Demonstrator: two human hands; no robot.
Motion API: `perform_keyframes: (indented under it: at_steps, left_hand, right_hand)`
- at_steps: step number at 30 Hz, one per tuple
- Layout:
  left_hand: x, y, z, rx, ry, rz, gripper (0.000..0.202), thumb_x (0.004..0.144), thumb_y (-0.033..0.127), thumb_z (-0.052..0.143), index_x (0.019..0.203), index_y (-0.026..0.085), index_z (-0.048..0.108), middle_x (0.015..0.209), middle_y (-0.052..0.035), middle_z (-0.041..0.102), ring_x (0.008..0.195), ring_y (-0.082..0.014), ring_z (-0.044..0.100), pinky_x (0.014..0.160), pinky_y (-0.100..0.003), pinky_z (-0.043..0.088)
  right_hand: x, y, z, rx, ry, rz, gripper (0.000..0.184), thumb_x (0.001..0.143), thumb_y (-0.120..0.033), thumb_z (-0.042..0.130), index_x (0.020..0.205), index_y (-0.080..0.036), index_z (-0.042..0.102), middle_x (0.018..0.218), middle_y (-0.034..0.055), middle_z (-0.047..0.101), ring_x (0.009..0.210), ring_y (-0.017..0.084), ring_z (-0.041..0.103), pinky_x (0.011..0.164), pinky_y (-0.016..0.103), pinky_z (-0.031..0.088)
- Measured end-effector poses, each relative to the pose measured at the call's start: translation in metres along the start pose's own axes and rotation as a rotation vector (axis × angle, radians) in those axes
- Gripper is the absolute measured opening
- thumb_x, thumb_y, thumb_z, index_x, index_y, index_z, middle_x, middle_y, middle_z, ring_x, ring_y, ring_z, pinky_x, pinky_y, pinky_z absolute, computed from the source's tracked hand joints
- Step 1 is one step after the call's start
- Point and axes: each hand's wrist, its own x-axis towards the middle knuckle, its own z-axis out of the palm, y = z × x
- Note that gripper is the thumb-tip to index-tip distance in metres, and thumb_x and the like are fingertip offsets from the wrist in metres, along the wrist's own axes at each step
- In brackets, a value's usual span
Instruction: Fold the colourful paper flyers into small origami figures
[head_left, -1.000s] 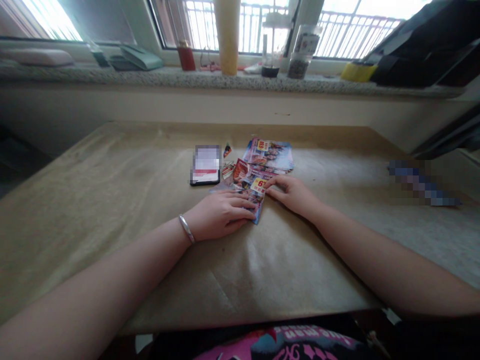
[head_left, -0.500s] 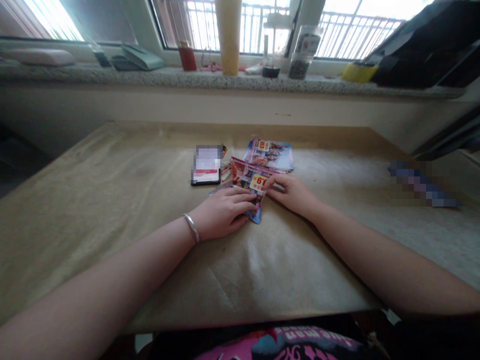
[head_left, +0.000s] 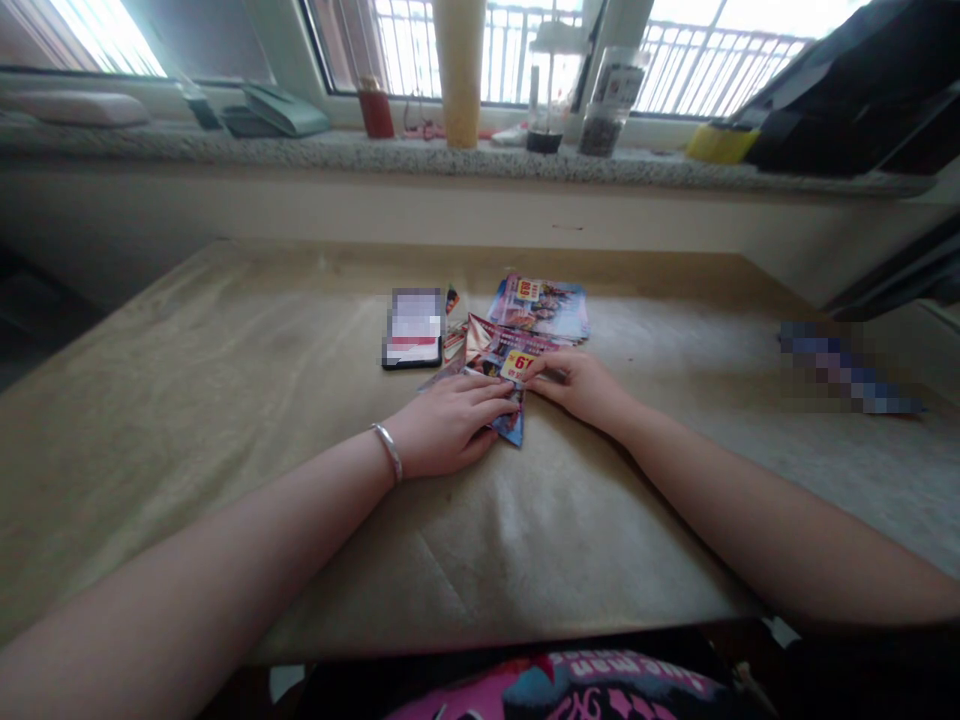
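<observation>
Since a second ago the folded leaflet (head_left: 491,355) has risen off the brown-paper-covered surface (head_left: 225,400); its far edge now stands up in a crease, where it earlier lay flatter. It sits just right of the phone (head_left: 411,330), which lies face up. A stack of similar glossy leaflets (head_left: 540,305) rests right of the phone and slightly farther back. The left hand (head_left: 446,430), nearer than the phone, lies palm down with fingers spread flat, pinning the leaflet's near part. The right hand (head_left: 585,385), well right of the phone, pinches the leaflet's right edge by the yellow price tag. The sheet looks thin, light, limp and slick, and it probably tears or creases easily. It is best taken at an edge or corner while a flat palm steadies it. Small paper scraps (head_left: 454,340) touch the phone's right side.
</observation>
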Motion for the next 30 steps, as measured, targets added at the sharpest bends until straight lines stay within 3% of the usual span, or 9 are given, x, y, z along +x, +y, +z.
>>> perform_keyframes:
  at_steps: [8, 17, 23, 30]
  left_hand:
    - [0.0015, 0.0016, -0.0027, -0.004, -0.044, -0.022, 0.037, 0.086, 0.024, 0.049, 0.122, 0.017, 0.057, 0.135, -0.0101, 0.054, 0.125, -0.0244, 0.049, 0.107, -0.043, 0.039]
    - [0.0021, 0.0017, -0.0037, -0.017, -0.047, -0.023, 0.037, 0.086, 0.024, 0.049, 0.122, 0.017, 0.057, 0.135, -0.0094, 0.054, 0.125, -0.0242, 0.049, 0.107, -0.044, 0.039]
    - [0.0025, 0.0009, -0.0017, -0.012, -0.026, -0.005, 0.037, 0.087, 0.024, 0.049, 0.121, 0.015, 0.058, 0.133, -0.0105, 0.055, 0.123, -0.0244, 0.050, 0.107, -0.043, 0.041]
    - [0.0026, 0.0006, -0.0031, -0.053, -0.037, -0.002, 0.036, 0.088, 0.023, 0.048, 0.122, 0.014, 0.056, 0.134, -0.0113, 0.054, 0.125, -0.0240, 0.050, 0.107, -0.042, 0.041]
  right_hand:
    - [0.0002, -0.0025, 0.0028, 0.057, 0.140, 0.129, 0.012, 0.079, -0.031, 0.061, 0.082, -0.020, 0.065, 0.086, 0.0034, 0.069, 0.079, 0.018, 0.063, 0.074, 0.032, 0.049]
    - [0.0017, -0.0002, -0.0002, 0.212, 0.311, 0.258, 0.011, 0.077, -0.031, 0.064, 0.079, -0.020, 0.063, 0.077, 0.0009, 0.066, 0.069, 0.014, 0.061, 0.062, 0.028, 0.051]
    - [0.0025, -0.0062, -0.0003, 0.282, 0.343, 0.355, 0.031, 0.071, -0.035, 0.070, 0.096, -0.021, 0.058, 0.064, -0.0034, 0.063, 0.056, 0.012, 0.057, 0.055, 0.025, 0.046]
    - [0.0028, -0.0092, -0.0028, 0.388, 0.271, 0.501, 0.030, 0.069, -0.045, 0.068, 0.069, -0.019, 0.054, 0.064, 0.0026, 0.067, 0.056, 0.013, 0.059, 0.051, 0.024, 0.042]
